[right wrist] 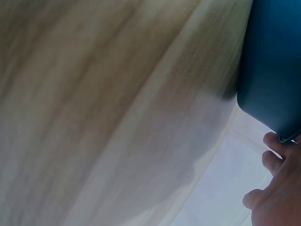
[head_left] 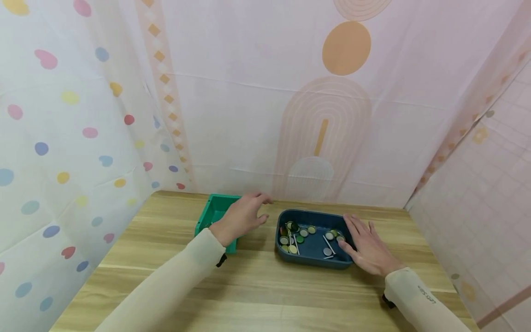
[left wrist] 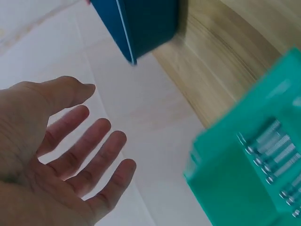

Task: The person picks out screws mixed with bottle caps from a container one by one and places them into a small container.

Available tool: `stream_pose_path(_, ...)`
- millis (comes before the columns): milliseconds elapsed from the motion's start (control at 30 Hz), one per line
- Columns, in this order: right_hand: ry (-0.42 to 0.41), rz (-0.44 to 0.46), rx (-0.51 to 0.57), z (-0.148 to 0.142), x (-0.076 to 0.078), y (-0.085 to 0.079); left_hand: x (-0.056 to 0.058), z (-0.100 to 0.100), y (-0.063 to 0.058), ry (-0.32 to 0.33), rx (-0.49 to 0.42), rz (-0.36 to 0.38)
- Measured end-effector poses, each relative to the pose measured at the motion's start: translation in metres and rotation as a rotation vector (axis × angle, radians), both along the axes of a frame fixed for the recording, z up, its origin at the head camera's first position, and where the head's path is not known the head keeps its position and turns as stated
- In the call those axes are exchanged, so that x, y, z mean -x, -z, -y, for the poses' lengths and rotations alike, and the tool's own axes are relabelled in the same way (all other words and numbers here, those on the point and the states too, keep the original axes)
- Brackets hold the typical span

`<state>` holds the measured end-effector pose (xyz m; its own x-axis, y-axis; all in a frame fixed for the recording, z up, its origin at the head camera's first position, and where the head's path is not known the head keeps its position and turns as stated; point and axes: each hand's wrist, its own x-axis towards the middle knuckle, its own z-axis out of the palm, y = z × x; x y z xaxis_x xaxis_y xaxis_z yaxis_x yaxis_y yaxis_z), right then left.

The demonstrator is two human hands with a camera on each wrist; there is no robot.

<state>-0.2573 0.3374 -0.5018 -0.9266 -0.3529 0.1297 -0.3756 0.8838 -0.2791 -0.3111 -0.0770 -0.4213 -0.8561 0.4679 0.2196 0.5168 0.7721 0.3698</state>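
My left hand [head_left: 242, 214] hovers between a green bin and a blue tray, holding nothing, its fingers loosely bent. The left wrist view shows the same hand [left wrist: 80, 155] with fingers spread, beside the green bin [left wrist: 225, 183], where several silver bolts [left wrist: 277, 146] lie in a row. My right hand [head_left: 369, 246] rests at the right rim of the blue tray [head_left: 315, 262], fingers extended. Bottle caps [head_left: 312, 229], bolts [head_left: 329, 244] and small dark pieces [head_left: 294, 227] lie in the tray, mostly at its left end. In the right wrist view, fingers [right wrist: 272, 161] touch the tray's rim.
The wooden table [head_left: 265, 295] carries both containers. A patterned cloth [head_left: 232, 115] hangs behind its far edge, with further cloths at the left and right sides. The green bin [head_left: 203, 219] is partly hidden by my left forearm and hand.
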Motion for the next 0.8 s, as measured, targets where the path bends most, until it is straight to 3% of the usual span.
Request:
stream_pose_path(167,0.000,0.009,-0.006,-0.002,0.001,-0.003,0.000,-0.026,-0.003,0.104,0.071,-0.060)
stream_pose_path(433,-0.003,0.009,-0.040,-0.004,0.001,-0.007,0.001,-0.067,-0.008,0.274,0.259,-0.037)
stream_pose_path(667,-0.020,0.014,-0.045,0.001,0.000,-0.008,0.007,-0.099,-0.006,0.454,0.393,-0.054)
stream_pose_path(800,-0.029,0.020,-0.039,0.004,-0.002,-0.007,0.009,-0.118,-0.004,0.518,0.473,-0.068)
